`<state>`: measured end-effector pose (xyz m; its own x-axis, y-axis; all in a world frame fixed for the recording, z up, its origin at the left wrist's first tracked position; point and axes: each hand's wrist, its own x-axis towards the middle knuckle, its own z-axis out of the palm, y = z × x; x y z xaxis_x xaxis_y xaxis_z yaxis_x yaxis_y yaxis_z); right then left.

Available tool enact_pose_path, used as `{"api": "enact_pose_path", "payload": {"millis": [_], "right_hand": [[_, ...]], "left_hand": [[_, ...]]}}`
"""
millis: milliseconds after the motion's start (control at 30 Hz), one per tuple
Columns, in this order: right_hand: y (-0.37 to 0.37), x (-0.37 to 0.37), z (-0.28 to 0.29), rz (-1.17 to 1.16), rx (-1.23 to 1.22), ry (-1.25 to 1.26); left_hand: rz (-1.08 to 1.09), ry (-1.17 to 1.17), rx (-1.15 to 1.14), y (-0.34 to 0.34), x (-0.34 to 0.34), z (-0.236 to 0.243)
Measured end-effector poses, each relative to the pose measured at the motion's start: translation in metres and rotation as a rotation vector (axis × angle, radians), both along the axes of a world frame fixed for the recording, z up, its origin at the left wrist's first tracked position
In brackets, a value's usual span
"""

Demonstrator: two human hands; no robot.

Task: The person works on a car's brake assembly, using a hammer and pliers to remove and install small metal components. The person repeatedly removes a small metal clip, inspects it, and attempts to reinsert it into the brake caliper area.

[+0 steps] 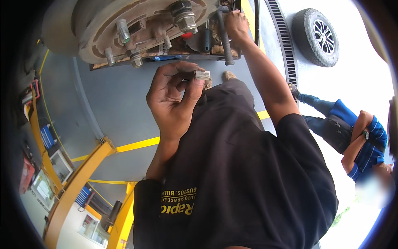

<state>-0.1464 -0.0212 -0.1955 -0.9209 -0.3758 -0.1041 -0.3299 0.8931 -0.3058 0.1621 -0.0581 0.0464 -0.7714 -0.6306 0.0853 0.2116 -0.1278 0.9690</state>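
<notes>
My left hand is raised in the middle, pinching a small silver rectangular metal piece between thumb and fingertips. Just beyond it hangs a worn round wheel hub with threaded studs and a large bolt with a nut. My right hand is stretched out to the far side, at the edge of a cluttered tray. Its fingers are curled and partly hidden, so whether they grip anything does not show. Beside that hand a dark metal bar tool slants over the tray.
In the tray lies a tool with a blue-grey handle. A detached wheel with a tyre is at the far right, past a floor drain grate. A person in a blue shirt stands at the right. Yellow lift arms occupy the left.
</notes>
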Motion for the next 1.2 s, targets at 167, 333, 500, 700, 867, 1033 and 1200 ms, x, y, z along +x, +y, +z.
{"api": "enact_pose_path", "payload": {"millis": [167,333,500,700,867,1033,1200], "right_hand": [[0.030,-0.002,0.047,-0.081,-0.064,-0.103],[0.111,0.064,0.097,-0.174,-0.861,-0.353],[0.175,0.174,0.191,-0.350,-1.205,-1.049],[0.197,0.252,0.256,-0.602,-1.131,-1.530],[0.195,0.262,0.295,-0.468,-1.129,-1.500],[0.200,0.250,0.316,-0.146,-0.988,-1.617],[0.201,0.252,0.312,-0.014,-1.068,-1.712]], "left_hand": [[-0.067,-0.027,0.133,-0.014,0.002,0.004],[-0.147,-0.017,0.235,-0.023,0.001,-0.006],[-0.227,0.035,0.296,-0.024,-0.007,-0.020],[-0.405,0.142,0.429,-0.030,-0.016,-0.032],[-0.396,0.116,0.350,-0.025,-0.015,-0.030],[-0.369,0.024,0.314,-0.020,-0.015,-0.014],[-0.428,0.036,0.321,-0.025,-0.009,-0.005]]}}
